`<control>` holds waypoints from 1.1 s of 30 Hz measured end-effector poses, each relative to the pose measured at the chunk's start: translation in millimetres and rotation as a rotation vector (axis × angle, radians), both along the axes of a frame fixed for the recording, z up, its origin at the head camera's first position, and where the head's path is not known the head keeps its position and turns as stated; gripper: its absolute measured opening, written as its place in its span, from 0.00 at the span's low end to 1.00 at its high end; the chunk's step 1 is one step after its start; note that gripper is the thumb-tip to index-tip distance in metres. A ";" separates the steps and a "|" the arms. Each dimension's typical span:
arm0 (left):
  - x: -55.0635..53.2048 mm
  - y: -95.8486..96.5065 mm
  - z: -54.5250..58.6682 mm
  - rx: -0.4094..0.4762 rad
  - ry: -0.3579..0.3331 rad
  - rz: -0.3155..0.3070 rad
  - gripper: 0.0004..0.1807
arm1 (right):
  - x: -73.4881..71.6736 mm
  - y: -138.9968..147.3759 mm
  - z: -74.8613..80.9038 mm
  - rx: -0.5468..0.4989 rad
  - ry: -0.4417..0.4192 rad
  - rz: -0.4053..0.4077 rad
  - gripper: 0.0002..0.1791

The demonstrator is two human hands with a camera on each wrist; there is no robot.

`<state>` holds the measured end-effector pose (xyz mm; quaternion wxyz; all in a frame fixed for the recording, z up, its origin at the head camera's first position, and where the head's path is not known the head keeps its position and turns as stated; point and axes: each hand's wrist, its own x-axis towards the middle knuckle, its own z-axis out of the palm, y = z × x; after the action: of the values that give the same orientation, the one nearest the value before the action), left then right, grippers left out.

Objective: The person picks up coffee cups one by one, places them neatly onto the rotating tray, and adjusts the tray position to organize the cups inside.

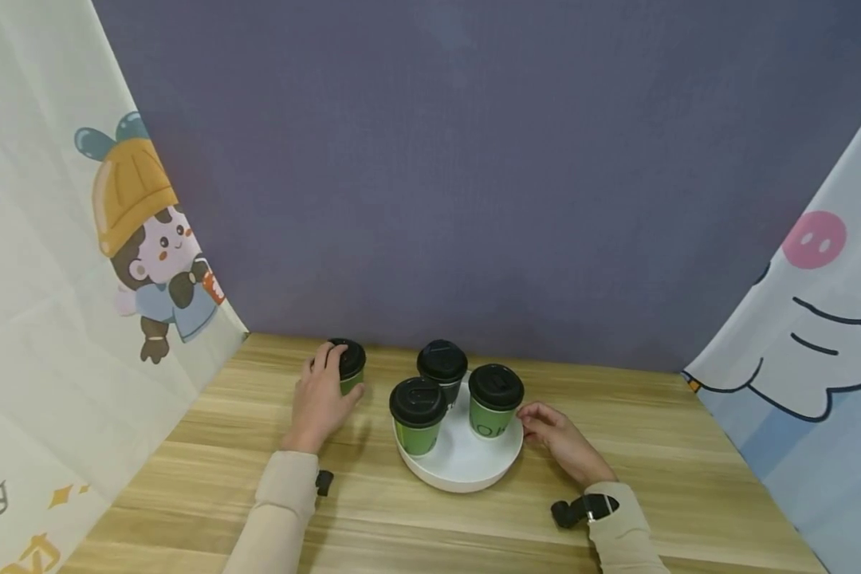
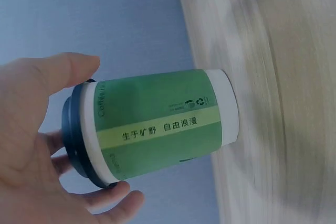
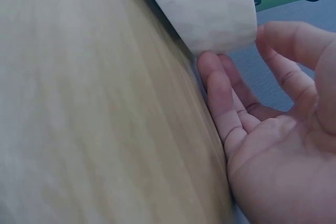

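Observation:
A green paper coffee cup with a black lid (image 2: 160, 114) stands upright on the table at the back left. Around its lid my left hand (image 1: 323, 406) is spread, thumb on one side and fingers on the other, with slack between thumb and lid. Right of it, a round white dish (image 1: 461, 484) with a low wall carries two more green cups, a front one (image 1: 418, 438) and a right one (image 1: 489, 420), plus a darker lidded cup (image 1: 442, 367) behind. My right hand (image 1: 560, 442) holds the dish's right edge, thumb at the rim and fingertips low on the wall.
The wooden table (image 1: 208, 486) ends at a plain grey-blue backdrop (image 1: 430, 175) close behind the cups. Printed cloths hang at both sides, the left cloth (image 1: 29, 239) with a cartoon child and the right cloth (image 1: 832, 343) with a pink-nosed figure.

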<state>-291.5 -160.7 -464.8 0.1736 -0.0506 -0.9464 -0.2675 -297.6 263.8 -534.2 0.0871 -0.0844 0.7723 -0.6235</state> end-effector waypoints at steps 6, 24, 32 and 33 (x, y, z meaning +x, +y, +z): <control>-1.3 2.8 2.4 -0.004 0.009 0.024 0.45 | -3.9 0.9 3.0 0.004 -0.005 0.001 0.17; -6.2 7.2 5.7 0.005 0.083 0.037 0.41 | -13.9 7.1 12.5 0.037 -0.008 0.026 0.20; -5.8 11.4 13.2 0.053 0.095 0.016 0.38 | -17.4 11.8 18.8 0.091 -0.011 0.060 0.26; -5.5 11.7 15.0 0.062 0.098 0.014 0.38 | -17.6 12.1 19.6 0.095 -0.011 0.064 0.27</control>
<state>-297.1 -149.0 -449.8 0.2233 -0.0516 -0.9284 -0.2925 -315.2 275.9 -514.5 0.1150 -0.1015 0.7975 -0.5835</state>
